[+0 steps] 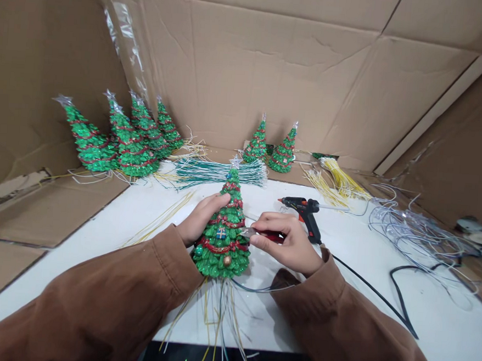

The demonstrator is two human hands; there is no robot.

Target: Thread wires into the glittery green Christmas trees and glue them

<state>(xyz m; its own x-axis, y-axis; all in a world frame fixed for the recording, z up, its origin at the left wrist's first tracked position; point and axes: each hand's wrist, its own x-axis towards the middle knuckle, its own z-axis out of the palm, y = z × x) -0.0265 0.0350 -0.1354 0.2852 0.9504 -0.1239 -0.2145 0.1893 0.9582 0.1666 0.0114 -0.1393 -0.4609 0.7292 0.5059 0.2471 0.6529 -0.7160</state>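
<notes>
Two sleeves (104, 297) flank one tree (219, 261), right grip (288, 244) holding one tool (276, 237)

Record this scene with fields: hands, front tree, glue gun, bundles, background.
Left hand: against the front tree's left side, fingers partly hidden
Right hand: gripping a red-handled tool, tip at the tree's right side
Front tree: upright, silver star on top, wires at its base
Glue gun: on the white table
Bundles: green-and-white wires behind the tree, yellow wires at back right
Background: more trees, cardboard walls
</notes>
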